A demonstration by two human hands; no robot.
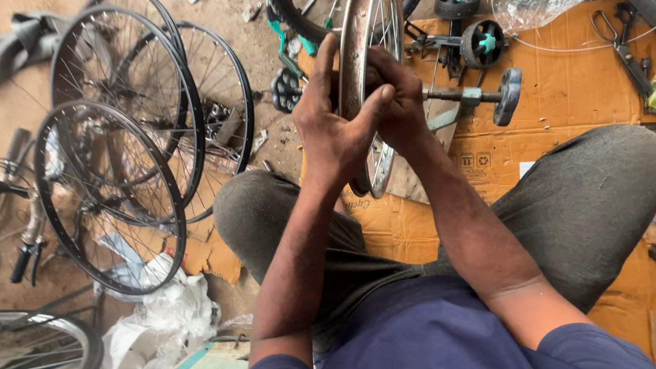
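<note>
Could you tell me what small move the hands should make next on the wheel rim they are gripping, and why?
Probably turn the rim a little between the palms. Both the left hand and the right hand are clamped on the same short stretch of it, upright between the knees, so the rest of its edge is out of their reach until it rotates.

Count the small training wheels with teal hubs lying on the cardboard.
3: one black training wheel at the top, a second just below it, and a third edge-on at a bracket's end. Others may be hidden behind the rim.
</note>
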